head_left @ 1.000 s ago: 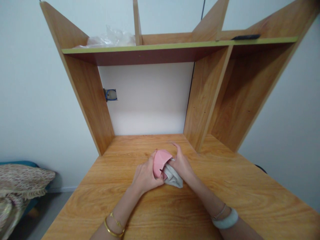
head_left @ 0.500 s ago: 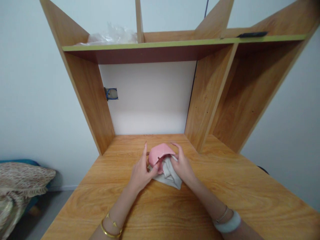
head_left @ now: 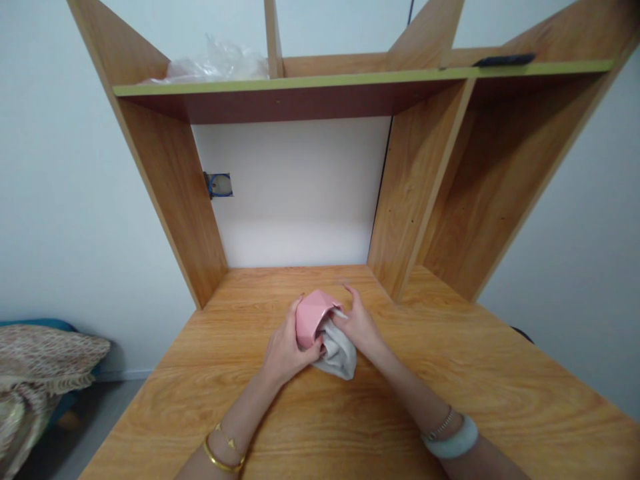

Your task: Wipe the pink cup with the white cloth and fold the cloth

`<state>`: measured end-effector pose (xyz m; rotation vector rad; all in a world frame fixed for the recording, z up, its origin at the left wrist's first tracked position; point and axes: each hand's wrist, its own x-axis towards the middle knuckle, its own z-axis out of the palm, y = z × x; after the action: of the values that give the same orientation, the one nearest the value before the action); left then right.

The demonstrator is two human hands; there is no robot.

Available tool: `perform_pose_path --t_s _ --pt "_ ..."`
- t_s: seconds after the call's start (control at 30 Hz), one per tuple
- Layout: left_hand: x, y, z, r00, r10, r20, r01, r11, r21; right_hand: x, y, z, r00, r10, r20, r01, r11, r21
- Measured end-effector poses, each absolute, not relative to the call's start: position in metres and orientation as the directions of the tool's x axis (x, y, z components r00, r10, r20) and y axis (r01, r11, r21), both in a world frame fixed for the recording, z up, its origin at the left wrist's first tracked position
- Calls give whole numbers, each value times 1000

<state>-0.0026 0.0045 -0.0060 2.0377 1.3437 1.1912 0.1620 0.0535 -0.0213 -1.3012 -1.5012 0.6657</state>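
A pink faceted bowl-like container [head_left: 313, 315] is tilted on its side above the wooden desk, its opening turned toward my right hand. My left hand [head_left: 289, 343] is wrapped around its left side, the thumb at the near rim. With my right hand [head_left: 361, 328] I grip a light grey cloth [head_left: 339, 353] at the opening; the thumb and some fingers are in or behind the cloth, while one finger sticks up. Part of the cloth is inside the container and the rest hangs below it. The container's inside is mostly hidden.
The wooden desk [head_left: 320, 427] spreads around my hands. Behind stands a shelf unit [head_left: 425, 193], with a clear plastic bag [head_left: 220, 63] and a dark flat object [head_left: 504, 60] on its upper shelf. A patterned blanket [head_left: 47, 360] lies at the far left.
The pink container has turned, so its opening now points more to the right. My left hand has closed further around its side, and my right hand has pushed the cloth in at the opening.
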Motion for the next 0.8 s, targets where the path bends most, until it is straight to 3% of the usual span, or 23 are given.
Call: perform_pose_path --t_s 0.13,0.23,0.33,0.43,0.53,0.63,0.8 --pt "-1 6 -10 102 932 347 576 -340 743 169 48 -9 100 927 362 560 248 -790" --pt "0 15 -18 -5 937 350 518 -297 802 170 45 -5 97 913 396 640 248 -727" --pt "-1 27 -27 -155 938 309 330 -245 912 170 43 -5 69 920 387 692 235 -682" --pt "-4 36 -31 -251 967 54 36 -46 998 172 46 -10 40 931 364 719 226 -657" --pt "-10 40 -29 -224 963 -152 -218 102 971 175 49 -17 22 944 331 731 210 -649" --pt "-15 39 -24 -154 972 -175 -363 109 925 173 50 -24 -23 961 275 723 206 -659" --pt "-18 36 -20 -128 973 -193 -409 126 904 160 43 -29 -117 959 257 598 275 -753"
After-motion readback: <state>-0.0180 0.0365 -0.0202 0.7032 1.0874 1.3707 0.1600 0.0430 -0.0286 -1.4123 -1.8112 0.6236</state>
